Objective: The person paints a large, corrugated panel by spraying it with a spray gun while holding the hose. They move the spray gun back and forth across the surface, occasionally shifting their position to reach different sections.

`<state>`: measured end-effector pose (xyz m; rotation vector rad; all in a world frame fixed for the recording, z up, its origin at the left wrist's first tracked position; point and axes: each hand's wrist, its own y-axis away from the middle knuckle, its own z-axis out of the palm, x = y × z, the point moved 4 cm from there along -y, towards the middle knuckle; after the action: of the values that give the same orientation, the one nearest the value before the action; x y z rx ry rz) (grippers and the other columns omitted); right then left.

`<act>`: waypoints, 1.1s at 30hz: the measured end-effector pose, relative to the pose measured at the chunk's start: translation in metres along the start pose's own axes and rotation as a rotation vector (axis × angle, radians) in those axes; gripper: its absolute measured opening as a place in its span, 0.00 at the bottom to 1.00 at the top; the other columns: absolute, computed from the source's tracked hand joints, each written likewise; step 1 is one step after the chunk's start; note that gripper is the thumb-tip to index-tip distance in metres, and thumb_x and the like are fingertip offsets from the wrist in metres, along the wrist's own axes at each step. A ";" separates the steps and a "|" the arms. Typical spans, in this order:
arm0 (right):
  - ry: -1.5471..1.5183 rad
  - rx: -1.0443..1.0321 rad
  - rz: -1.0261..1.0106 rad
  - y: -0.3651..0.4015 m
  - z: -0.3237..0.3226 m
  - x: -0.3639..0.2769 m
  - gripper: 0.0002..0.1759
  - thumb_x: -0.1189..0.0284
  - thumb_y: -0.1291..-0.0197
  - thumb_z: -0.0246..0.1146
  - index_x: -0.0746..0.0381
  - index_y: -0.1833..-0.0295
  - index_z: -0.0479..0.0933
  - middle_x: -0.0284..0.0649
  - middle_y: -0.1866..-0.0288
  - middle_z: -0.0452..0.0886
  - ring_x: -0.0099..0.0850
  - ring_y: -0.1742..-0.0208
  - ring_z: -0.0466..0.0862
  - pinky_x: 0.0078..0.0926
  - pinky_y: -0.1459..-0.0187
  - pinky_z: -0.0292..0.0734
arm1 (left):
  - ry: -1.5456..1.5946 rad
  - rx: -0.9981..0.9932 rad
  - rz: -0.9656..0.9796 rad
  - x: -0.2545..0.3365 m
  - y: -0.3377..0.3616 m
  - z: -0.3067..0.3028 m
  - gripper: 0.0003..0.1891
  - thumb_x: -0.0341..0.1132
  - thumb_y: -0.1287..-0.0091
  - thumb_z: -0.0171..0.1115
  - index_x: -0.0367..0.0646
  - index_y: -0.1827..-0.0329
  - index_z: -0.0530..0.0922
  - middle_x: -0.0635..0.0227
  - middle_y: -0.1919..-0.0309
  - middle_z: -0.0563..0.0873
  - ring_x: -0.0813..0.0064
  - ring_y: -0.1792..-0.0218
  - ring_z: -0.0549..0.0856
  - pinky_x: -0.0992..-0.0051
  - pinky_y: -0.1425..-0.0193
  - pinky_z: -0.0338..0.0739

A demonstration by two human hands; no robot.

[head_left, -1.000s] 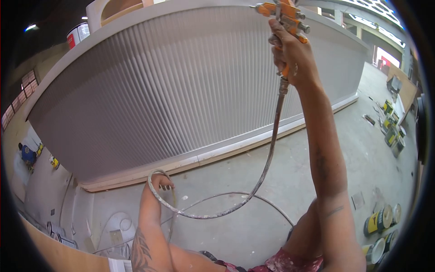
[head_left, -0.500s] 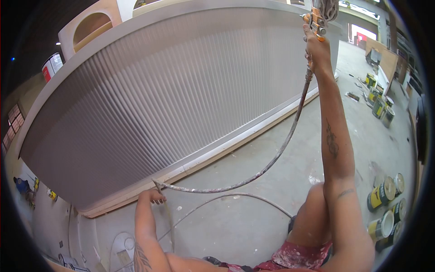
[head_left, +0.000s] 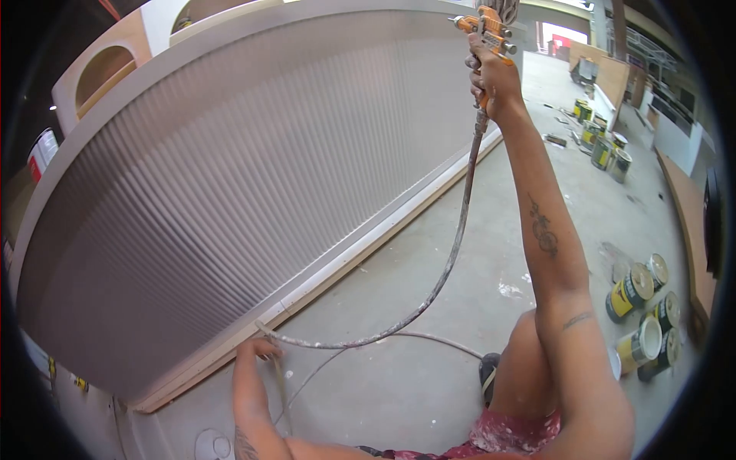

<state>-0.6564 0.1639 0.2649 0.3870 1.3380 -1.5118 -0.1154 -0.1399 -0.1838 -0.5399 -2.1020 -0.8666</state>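
Note:
My right hand [head_left: 494,73] is raised at the upper right, its fingers wrapped round the handle of an orange spray gun [head_left: 483,31]. The gun's nozzle points left, toward the curved, ribbed counter front [head_left: 253,146]. From the handle a paint-spattered hose [head_left: 452,268] hangs down and sweeps left in a long curve. It bends sharply just above my left hand [head_left: 262,349], low beside the counter's base. The fingers of that hand are curled round the hose, partly hidden. A pale plinth [head_left: 307,295] runs along the foot of the ribbed front.
Several paint cans [head_left: 632,291] stand on the floor at the right, and more cans [head_left: 602,149] farther back. A wooden board [head_left: 686,230] leans at the right edge. Another stretch of hose [head_left: 437,337] lies on the floor near my foot. An arched unit [head_left: 103,73] rises behind the counter.
My view has turned to the right. The spray gun is still held high, now with its nozzle more clearly in sight. My left hand stays at the hose bend near the plinth.

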 end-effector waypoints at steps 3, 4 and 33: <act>0.112 0.109 -0.066 0.003 -0.005 -0.003 0.15 0.56 0.28 0.66 0.58 0.56 0.78 0.31 0.72 0.76 0.13 0.86 0.61 0.17 0.84 0.59 | 0.335 0.153 0.159 0.124 0.028 0.010 0.16 0.46 0.31 0.53 0.47 0.72 0.77 0.70 0.64 0.78 0.73 0.58 0.73 0.77 0.44 0.65; 0.150 0.133 -0.131 0.008 -0.003 -0.006 0.15 0.56 0.28 0.66 0.58 0.58 0.78 0.30 0.74 0.74 0.13 0.86 0.61 0.17 0.84 0.58 | 0.460 0.206 0.201 0.145 0.044 0.008 0.17 0.46 0.31 0.52 0.47 0.75 0.77 0.71 0.66 0.76 0.74 0.60 0.72 0.79 0.45 0.63; 0.260 0.123 0.065 0.125 0.010 -0.085 0.16 0.56 0.26 0.63 0.55 0.61 0.73 0.26 0.76 0.70 0.14 0.84 0.61 0.16 0.84 0.56 | 0.010 -0.223 -0.135 0.038 -0.123 0.079 0.13 0.43 0.32 0.52 0.47 0.73 0.72 0.71 0.68 0.72 0.73 0.62 0.69 0.79 0.47 0.63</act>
<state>-0.5143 0.2147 0.2673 0.7188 1.4202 -1.5323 -0.2538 -0.1622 -0.2392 -0.5104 -2.0635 -1.1879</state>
